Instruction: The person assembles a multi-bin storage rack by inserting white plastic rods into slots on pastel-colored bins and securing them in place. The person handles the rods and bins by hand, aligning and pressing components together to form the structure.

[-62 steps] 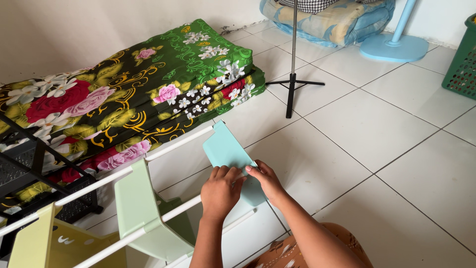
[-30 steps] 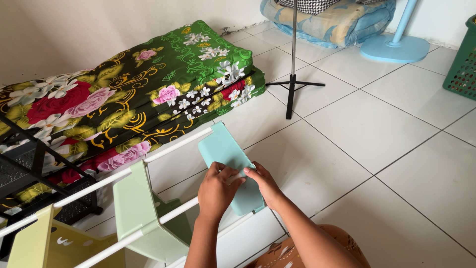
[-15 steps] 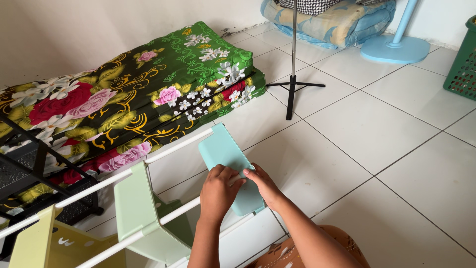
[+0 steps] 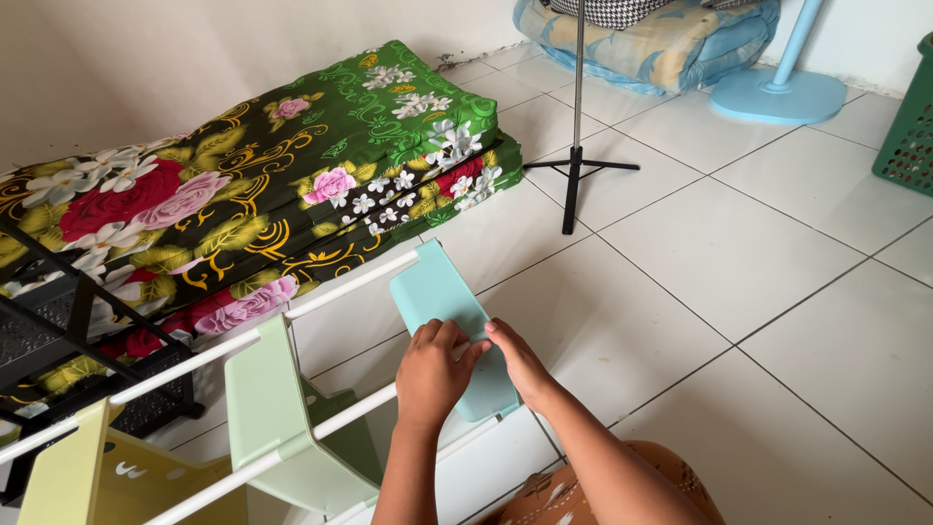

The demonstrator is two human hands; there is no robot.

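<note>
A small rack lies before me, made of white rods [image 4: 360,277] running through three plastic side panels: a teal panel [image 4: 442,297] at the right end, a pale green panel [image 4: 267,389] in the middle and a yellow panel [image 4: 68,476] at the left. My left hand [image 4: 432,369] presses on the teal panel's lower half with curled fingers. My right hand [image 4: 515,355] touches the same panel from the right, fingertips meeting the left hand where a rod end enters. Both hands bear on the panel; neither lifts it.
A folded floral mattress [image 4: 292,185] lies along the wall behind the rack. A black wire rack [image 4: 58,340] stands at the left. A black tripod stand [image 4: 575,165], a blue fan base [image 4: 777,92], folded bedding [image 4: 651,39] and a green basket [image 4: 909,126] are on the white tiled floor.
Both hands have stayed on the teal panel, shifting slightly lower along it; the panel has tilted a little. The rest of the rack is unmoved.
</note>
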